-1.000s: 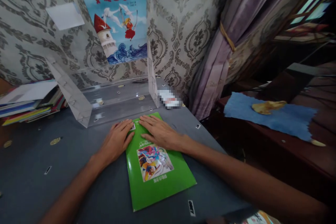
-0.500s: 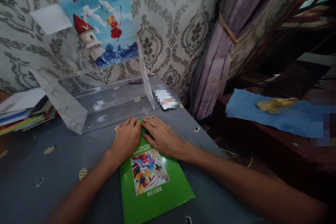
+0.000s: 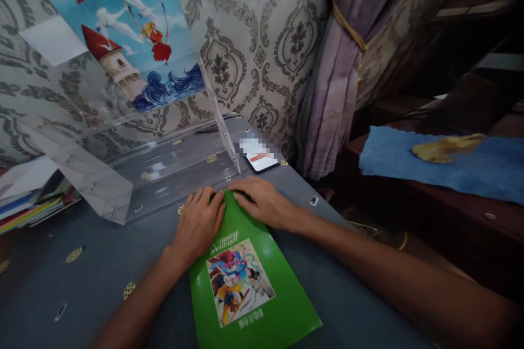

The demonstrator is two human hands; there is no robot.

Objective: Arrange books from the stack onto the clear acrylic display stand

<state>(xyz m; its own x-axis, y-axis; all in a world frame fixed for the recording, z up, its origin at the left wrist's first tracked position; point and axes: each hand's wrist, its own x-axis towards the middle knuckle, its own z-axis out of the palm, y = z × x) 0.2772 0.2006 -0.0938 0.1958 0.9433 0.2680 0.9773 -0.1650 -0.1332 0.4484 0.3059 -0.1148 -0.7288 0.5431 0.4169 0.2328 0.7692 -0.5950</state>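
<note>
A green book (image 3: 282,289) with a colourful picture on its cover lies on the table, its print upside down to me. My left hand (image 3: 201,218) has its fingers curled over the far left part of the book. Across from it, my right hand (image 3: 262,202) grips the far right edge, fingers bent over the rim. Only a narrow strip of green shows between the two hands. Both sets of fingertips are partly hidden. The cover looks slightly raised near the far end.
A clear acrylic stand (image 3: 110,196) is behind the hands, with a phone (image 3: 262,161) to its right. Stacked books (image 3: 33,202) lie at the left. A blue cloth (image 3: 388,158) is on a dark surface at the right. A blue fairy-tale poster (image 3: 123,27) and a curtain (image 3: 327,109) are at the back.
The camera view has shifted to the right. My right hand has drawn slightly away from the left one, showing more of the book's far end. The book remains under both hands.
</note>
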